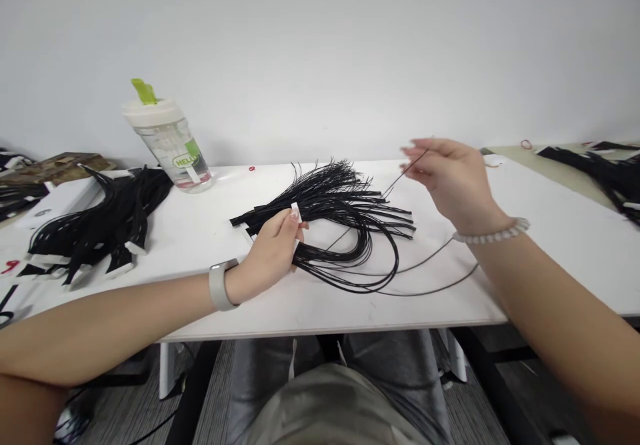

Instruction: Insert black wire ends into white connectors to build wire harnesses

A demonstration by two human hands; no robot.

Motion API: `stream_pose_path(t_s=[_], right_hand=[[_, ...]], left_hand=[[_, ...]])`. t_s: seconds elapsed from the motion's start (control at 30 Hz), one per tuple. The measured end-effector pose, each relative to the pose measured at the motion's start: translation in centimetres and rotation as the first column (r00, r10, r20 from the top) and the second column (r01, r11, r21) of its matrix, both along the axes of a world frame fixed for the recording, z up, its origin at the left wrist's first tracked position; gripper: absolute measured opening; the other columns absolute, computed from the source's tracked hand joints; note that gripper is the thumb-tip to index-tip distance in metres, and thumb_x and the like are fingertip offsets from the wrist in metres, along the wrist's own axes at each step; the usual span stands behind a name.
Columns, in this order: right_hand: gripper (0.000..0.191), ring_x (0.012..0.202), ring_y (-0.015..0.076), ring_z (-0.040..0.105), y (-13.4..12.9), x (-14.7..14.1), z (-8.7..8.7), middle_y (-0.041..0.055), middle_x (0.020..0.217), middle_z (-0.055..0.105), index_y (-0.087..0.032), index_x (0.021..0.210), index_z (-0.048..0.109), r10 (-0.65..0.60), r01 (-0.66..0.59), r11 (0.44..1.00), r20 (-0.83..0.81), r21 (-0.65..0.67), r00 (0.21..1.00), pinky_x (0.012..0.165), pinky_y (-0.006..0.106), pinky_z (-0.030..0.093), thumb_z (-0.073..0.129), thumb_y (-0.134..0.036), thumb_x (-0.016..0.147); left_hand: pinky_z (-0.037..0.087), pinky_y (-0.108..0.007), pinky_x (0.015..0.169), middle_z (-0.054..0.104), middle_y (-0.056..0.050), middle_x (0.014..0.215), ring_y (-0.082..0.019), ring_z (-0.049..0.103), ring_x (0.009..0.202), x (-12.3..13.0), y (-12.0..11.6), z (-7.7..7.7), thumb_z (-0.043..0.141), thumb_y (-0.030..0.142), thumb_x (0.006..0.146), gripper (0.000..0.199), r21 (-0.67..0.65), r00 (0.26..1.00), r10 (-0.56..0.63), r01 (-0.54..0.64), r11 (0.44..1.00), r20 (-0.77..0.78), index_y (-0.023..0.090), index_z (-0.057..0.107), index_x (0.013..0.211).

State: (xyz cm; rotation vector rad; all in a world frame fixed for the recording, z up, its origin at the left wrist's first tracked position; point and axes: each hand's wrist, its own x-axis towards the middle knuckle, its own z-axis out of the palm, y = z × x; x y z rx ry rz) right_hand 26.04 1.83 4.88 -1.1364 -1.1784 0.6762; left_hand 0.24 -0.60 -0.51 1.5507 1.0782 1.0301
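Note:
My left hand (275, 245) is closed round a bundle of thin black wires (345, 251) with a small white connector (296, 212) by the thumb. From this grip the wires loop round to the right and back. My right hand (445, 171) is raised above the table to the right, fingers pinched on a single black wire (403, 175). Two long wires (430, 293) curve from the bundle toward the right wrist. Behind the left hand, more black wires (330, 185) lie fanned out, their thin ends pointing to the back and right.
A clear bottle (175, 148) with a white lid and green spout stands at the back left. Left of it lies a pile of black cables (105, 218) with white connectors. Further black cables (595, 171) lie at the far right. The white table (320, 321) ends at a wall.

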Motion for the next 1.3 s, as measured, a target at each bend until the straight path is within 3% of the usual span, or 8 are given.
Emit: stream_pose_path(t_s=[0.13,0.27,0.43,0.6,0.8,0.97,1.13,1.3], right_hand=[[0.017,0.059,0.0026,0.054,0.5,1.1,0.4,0.0003,0.092,0.06,-0.021,0.091,0.056,0.064,-0.063,0.998,-0.349,0.013,0.935,0.057,0.018,0.048,0.051,-0.013,0.076],[0.03,0.041,-0.0018,0.038,-0.1,1.0,1.3,-0.0025,0.088,0.062,-0.027,0.103,0.048,0.029,-0.03,1.0,-0.403,0.004,0.915,0.043,0.016,0.036,0.048,-0.009,0.079],[0.021,0.038,-0.0037,0.03,-1.1,1.3,2.9,-0.0018,0.08,0.06,-0.021,0.069,0.047,0.007,0.021,0.998,-0.406,0.066,0.914,0.037,0.02,0.024,0.042,-0.002,0.078],[0.023,0.039,-0.0025,0.03,-1.4,1.3,3.1,-0.0018,0.08,0.06,-0.021,0.065,0.048,0.027,0.025,0.992,-0.415,0.121,0.91,0.037,0.019,0.024,0.044,-0.003,0.077],[0.003,0.052,0.0034,0.047,-1.6,-1.4,0.8,-0.0001,0.07,0.058,-0.018,0.071,0.061,0.01,-0.012,0.994,0.014,0.106,1.0,0.045,0.018,0.039,0.061,-0.015,0.071],[0.014,0.068,0.0109,0.058,-3.4,-5.5,-1.0,0.0019,0.076,0.065,-0.018,0.085,0.063,0.186,-0.245,0.968,0.479,0.063,0.858,0.063,0.027,0.05,0.062,-0.024,0.072],[0.007,0.062,0.0088,0.057,-4.1,-7.6,-1.7,-0.0017,0.068,0.063,-0.017,0.072,0.055,0.226,-0.32,0.947,0.629,0.038,0.744,0.059,0.022,0.046,0.062,-0.021,0.072],[0.014,0.057,0.0079,0.054,-4.1,-7.7,-1.9,-0.0015,0.064,0.06,-0.017,0.069,0.053,0.197,-0.298,0.953,0.641,0.052,0.742,0.052,0.02,0.041,0.062,-0.026,0.072]], left_hand=[[0.03,-0.021,0.029,0.054,-0.002,0.079,-0.004,0.039,0.036,0.0,-0.1,0.1,0.034,0.051,0.084,0.04,-0.002,1.0,-0.011,0.011,1.0,0.004,0.017,0.041,0.062],[0.03,-0.02,0.027,0.054,-0.002,0.082,-0.004,0.04,0.036,0.1,-0.2,0.1,0.034,0.05,0.084,0.04,-0.009,1.0,-0.01,0.01,1.0,0.02,0.017,0.041,0.063],[0.031,-0.02,0.028,0.053,-0.001,0.077,-0.004,0.039,0.036,0.2,0.1,0.1,0.035,0.05,0.083,0.039,-0.047,1.0,0.002,-0.001,0.999,0.023,0.017,0.042,0.064],[0.031,-0.021,0.028,0.051,0.0,0.072,-0.004,0.038,0.033,0.2,0.0,0.2,0.034,0.05,0.084,0.038,-0.036,1.0,-0.005,0.005,0.999,-0.007,0.018,0.041,0.064],[0.035,-0.021,0.033,0.056,-0.002,0.082,-0.005,0.043,0.04,0.2,-0.7,0.5,0.033,0.048,0.085,0.039,0.071,0.996,0.001,0.005,0.997,-0.084,0.017,0.04,0.061],[0.036,-0.021,0.037,0.049,0.001,0.064,-0.007,0.043,0.042,0.2,-1.1,0.7,0.031,0.045,0.087,0.036,0.136,0.987,-0.005,0.028,0.99,-0.161,0.018,0.044,0.067],[0.039,-0.023,0.055,0.047,0.001,0.062,-0.01,0.046,0.056,0.2,-1.3,1.2,0.031,0.037,0.089,0.035,0.256,0.961,-0.033,0.106,0.961,-0.273,0.018,0.043,0.063],[0.037,-0.024,0.06,0.048,0.0,0.063,-0.013,0.045,0.062,0.2,-1.2,1.3,0.03,0.034,0.089,0.035,0.29,0.947,-0.056,0.153,0.945,-0.317,0.018,0.042,0.06]])
